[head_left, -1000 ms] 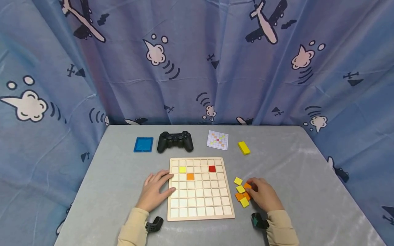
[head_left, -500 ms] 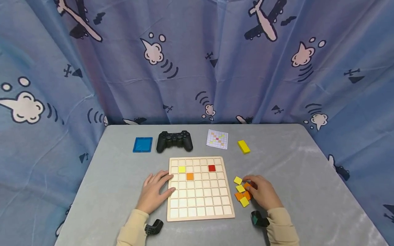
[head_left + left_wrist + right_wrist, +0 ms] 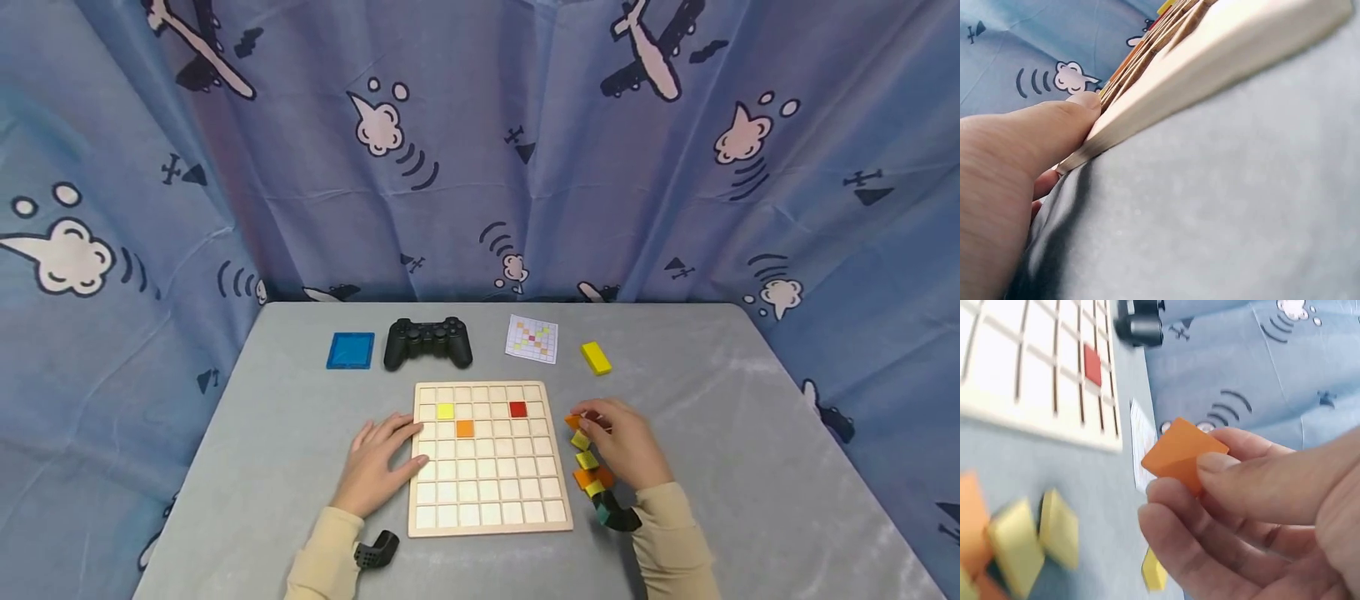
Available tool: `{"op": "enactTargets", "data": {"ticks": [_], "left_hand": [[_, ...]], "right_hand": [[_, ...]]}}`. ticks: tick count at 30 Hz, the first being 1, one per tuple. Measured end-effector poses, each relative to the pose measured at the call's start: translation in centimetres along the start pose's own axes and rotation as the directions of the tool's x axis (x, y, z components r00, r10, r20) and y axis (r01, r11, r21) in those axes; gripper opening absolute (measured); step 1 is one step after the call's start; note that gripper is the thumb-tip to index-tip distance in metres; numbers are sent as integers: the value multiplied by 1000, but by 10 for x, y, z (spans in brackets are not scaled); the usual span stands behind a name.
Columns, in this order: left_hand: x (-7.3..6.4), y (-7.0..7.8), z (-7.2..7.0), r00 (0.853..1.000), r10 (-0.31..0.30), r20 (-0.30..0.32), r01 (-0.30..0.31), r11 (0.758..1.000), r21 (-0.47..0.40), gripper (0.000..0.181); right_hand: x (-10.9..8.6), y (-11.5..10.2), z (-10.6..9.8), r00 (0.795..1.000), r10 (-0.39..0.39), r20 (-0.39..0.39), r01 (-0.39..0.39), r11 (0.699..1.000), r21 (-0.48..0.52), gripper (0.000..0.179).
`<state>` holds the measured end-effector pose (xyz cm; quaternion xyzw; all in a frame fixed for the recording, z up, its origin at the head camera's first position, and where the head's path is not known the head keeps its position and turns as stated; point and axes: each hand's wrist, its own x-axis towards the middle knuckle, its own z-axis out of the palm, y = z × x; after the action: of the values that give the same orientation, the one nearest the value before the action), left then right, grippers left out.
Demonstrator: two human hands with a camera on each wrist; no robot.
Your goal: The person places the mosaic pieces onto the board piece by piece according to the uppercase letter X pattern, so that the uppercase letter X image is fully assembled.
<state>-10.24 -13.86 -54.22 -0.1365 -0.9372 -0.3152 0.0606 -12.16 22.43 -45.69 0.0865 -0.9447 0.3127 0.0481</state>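
A wooden grid board lies on the table, with a yellow tile, an orange tile and a red tile in its squares. My left hand rests at the board's left edge, its thumb on the rim and its fingers fairly straight. Right of the board, my right hand pinches another orange tile between thumb and fingers, lifted above the table. Below that hand lie several loose yellow tiles and orange tiles, partly hidden by the wrist camera.
Behind the board stand a blue square tray, a black game controller, a printed grid card and a yellow block. A patterned blue curtain hangs beyond the table's far edge.
My right hand has picked an orange tile out of the loose pile and moved up and slightly left with it. My left hand has stayed at the board's edge.
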Motion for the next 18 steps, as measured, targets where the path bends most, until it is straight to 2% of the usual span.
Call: {"op": "enactTargets", "data": {"ticks": [8,13,18], "left_hand": [[-1,0,1,999,42,-33,-42,999,-4,50],[-2,-2,3,994,84,-63,-85,996,-20,46],[-2,-3,5,990,113,-86,-112,994,14,47]], "right_hand": [[26,-11,12,996,-75,56,73,997,34,18],[35,-15,22,991,-110,76,103,991,80,17],[40,-19,33,985,-149,91,135,980,146,17]]}}
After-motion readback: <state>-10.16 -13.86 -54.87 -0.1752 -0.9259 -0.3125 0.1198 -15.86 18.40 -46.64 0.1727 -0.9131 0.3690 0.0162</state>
